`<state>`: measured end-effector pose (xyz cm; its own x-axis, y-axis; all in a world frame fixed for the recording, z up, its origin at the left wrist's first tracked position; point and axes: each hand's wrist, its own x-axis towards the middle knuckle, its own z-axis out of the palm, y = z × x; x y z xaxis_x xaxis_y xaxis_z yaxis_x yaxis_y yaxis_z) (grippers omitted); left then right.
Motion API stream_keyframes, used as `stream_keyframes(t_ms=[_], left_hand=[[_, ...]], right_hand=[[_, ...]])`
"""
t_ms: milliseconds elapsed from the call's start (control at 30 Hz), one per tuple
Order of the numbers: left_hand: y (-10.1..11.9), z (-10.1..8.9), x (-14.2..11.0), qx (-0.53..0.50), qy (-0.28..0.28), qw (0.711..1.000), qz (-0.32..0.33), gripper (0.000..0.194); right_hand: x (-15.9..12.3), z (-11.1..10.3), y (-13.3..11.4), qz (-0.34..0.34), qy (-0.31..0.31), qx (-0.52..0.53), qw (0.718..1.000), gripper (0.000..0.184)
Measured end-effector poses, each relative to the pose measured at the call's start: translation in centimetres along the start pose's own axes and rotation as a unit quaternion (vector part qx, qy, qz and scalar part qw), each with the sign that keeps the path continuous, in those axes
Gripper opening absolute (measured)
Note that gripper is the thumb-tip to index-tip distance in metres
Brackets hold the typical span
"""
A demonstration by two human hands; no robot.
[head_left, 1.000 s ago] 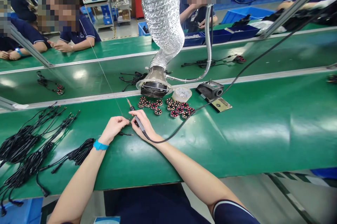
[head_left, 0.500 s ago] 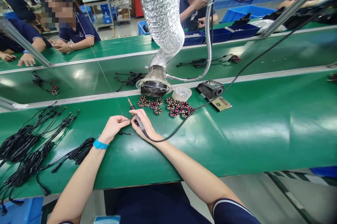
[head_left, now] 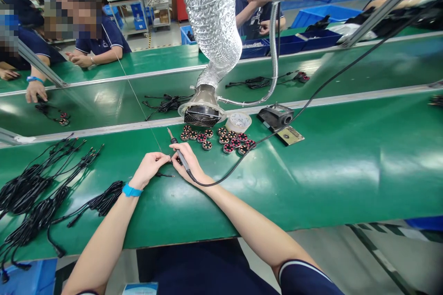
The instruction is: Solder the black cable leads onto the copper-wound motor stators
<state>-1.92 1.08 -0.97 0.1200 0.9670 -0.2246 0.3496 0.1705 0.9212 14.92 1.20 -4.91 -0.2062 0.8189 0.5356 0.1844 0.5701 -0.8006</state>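
Note:
My right hand (head_left: 187,162) is closed around a soldering iron (head_left: 182,160), its tip up and to the left; its fingertips also meet a small dark part, mostly hidden. My left hand (head_left: 149,169) pinches the end of a black cable right at the right fingertips, and a short stretch of black cable (head_left: 165,175) shows below. A thin solder wire (head_left: 148,122) hangs from above down to the left fingers. Just beyond my hands lie several round motor stators (head_left: 232,140) with red or copper windings.
Bundles of black cables (head_left: 27,189) lie at left. A fume duct (head_left: 211,22) hangs ahead, its fan hood (head_left: 202,112) low over the table. A tape roll (head_left: 238,122) and an iron stand (head_left: 277,117) sit right of it. Beyond a rail, cables (head_left: 168,105) lie on a belt; co-workers (head_left: 100,41) sit opposite.
My hands have hardly moved; the fingertips are slightly closer together. Beyond the rail the cables have shifted a little left, and a co-worker's hand at far left has come down onto one.

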Motion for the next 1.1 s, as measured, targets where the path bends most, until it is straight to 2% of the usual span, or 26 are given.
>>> stream_keyframes(t_ms=[300, 567, 867, 1100], left_hand=[[-0.10, 0.15, 0.09, -0.039, 0.022, 0.999, -0.003, 0.033], [-0.32, 0.59, 0.09, 0.015, 0.035, 0.999, 0.020, 0.039], [0.23, 0.39, -0.10, -0.015, 0.021, 0.999, 0.019, 0.034], [-0.20, 0.88, 0.08, 0.029, 0.052, 0.998, 0.024, 0.038]], right_hand=[[0.05, 0.05, 0.01, 0.000, 0.004, -0.003, 1.000, 0.046], [0.05, -0.08, -0.29, 0.009, 0.000, 0.000, 1.000, 0.045], [0.07, 0.13, 0.01, 0.004, 0.006, -0.004, 1.000, 0.046], [0.07, 0.05, -0.16, 0.008, 0.004, -0.004, 1.000, 0.042]])
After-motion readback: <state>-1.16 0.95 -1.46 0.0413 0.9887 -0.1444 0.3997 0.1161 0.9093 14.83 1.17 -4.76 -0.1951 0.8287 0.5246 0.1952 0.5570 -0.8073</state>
